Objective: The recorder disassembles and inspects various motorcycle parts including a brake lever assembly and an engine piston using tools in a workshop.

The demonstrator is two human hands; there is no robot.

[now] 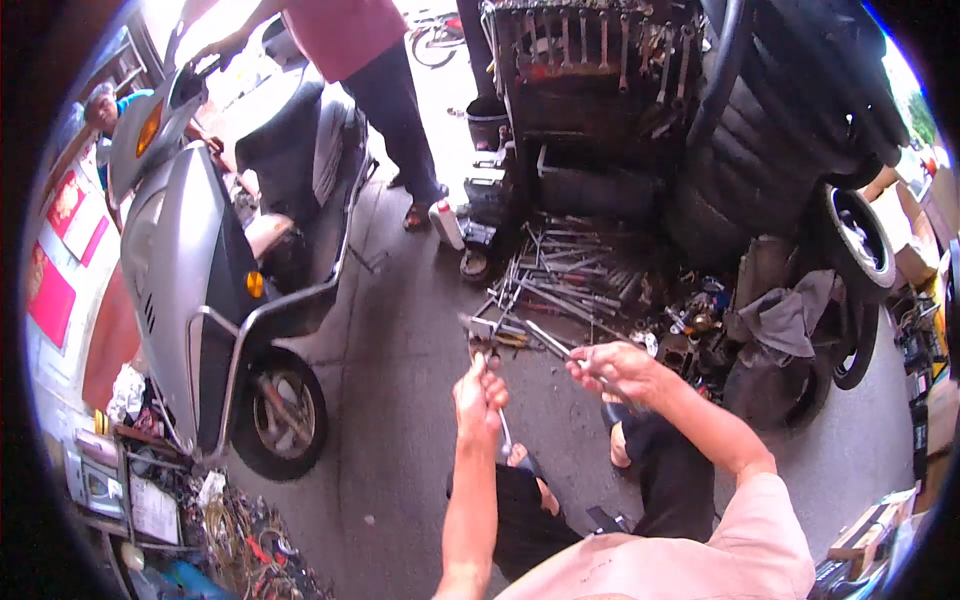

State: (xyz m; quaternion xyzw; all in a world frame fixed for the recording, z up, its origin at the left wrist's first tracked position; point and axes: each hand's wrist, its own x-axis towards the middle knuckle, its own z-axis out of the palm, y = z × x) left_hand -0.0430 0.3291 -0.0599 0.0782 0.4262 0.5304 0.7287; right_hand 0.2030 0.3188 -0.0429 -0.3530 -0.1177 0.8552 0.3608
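Note:
In front of my knees, my left hand [480, 400] is closed around a slim metal tool. Its pale shaft [506, 432] comes out below the fist, and a darker metal piece [482, 348] shows just above the thumb; I cannot tell what kind of tool it is. To the right, my right hand [615, 370] grips a silver metal rod [547, 340] that points up and left toward the heap of tools. More of the rod comes out behind that hand. Both hands are above the ground, apart from each other.
Many long wrenches and rods [565, 275] lie piled ahead, below a rack of hanging spanners [600, 45]. A silver scooter [190, 290] stands left, with a person in dark trousers [385, 100] behind it. Stacked tyres [770, 130] and a grey rag [790, 318] are right; tangled cables [245, 535] lie lower left.

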